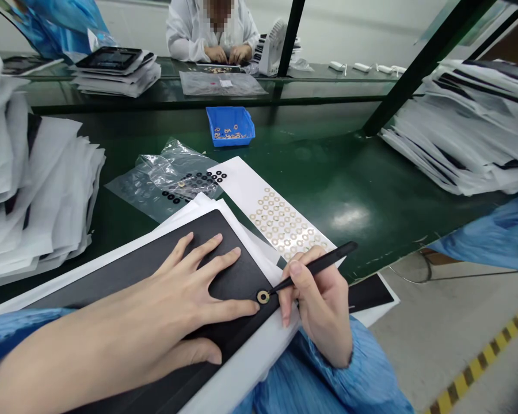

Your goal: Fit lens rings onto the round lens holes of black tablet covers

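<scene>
My left hand (190,296) lies with fingers spread on a flat black panel (237,279), which rests on white wrapping sheets. A tan ring-shaped washer (259,298) sits near the panel's right corner, just beyond the left index fingertip. Between the thumb and fingers of my right hand (323,305) are black tweezers (334,256), slanting down to the left. Their tip meets the washer's edge; whether it grips the washer I cannot tell. Behind the hands, a white sheet (242,181) carries rows of similar tan rings (277,221).
A clear plastic bag (155,175) with black rings lies behind the panel. Farther back stands a blue bin (233,141) holding tan rings. Tall stacks of wrapped panels rise at left (47,195) and right (461,132). Across the bench sits another person (185,31).
</scene>
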The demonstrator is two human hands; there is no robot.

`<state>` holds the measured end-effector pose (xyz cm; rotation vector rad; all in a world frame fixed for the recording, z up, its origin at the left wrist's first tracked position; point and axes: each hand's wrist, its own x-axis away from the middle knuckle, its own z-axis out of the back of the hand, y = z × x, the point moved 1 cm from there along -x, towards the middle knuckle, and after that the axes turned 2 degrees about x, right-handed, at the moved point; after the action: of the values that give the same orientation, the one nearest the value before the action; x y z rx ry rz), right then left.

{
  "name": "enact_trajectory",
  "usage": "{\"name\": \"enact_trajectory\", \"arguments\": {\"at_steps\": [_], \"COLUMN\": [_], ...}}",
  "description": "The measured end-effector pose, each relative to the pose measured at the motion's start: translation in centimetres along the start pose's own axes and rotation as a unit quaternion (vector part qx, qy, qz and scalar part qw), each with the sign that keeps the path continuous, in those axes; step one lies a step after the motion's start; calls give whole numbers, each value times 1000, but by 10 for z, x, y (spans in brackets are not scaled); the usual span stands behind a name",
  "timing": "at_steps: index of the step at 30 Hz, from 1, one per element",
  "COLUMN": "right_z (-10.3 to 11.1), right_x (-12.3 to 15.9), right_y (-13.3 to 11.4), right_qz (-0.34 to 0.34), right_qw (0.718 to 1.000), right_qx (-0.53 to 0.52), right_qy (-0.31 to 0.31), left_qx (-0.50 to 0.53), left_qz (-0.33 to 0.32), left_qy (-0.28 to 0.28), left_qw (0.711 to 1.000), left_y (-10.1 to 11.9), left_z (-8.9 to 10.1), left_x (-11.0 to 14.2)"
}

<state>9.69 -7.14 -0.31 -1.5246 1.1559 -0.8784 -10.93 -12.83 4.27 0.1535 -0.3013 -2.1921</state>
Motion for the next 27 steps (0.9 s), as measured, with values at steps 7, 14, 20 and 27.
{"name": "enact_trajectory", "arguments": {"at_steps": [7, 14, 20, 27], "right_z": [0, 0, 1, 5], "right_x": [0, 2, 2, 4], "right_y": [0, -1, 1, -5], "right_qz": [8, 18, 43, 120], "right_qw": [1000, 999, 998, 986], "right_qx": [19, 31, 55, 106], "right_qy": [0, -8, 3, -38], "left_qx": [0, -14, -24, -44], "left_qz": [0, -12, -10, -5], "left_qy": [3, 4, -19, -11], "left_qw": [1000, 1000, 999, 999], "left_y": [-1, -3, -2, 0], "left_z": [-2, -3, -3, -2], "left_x": [4, 3, 2, -1]}}
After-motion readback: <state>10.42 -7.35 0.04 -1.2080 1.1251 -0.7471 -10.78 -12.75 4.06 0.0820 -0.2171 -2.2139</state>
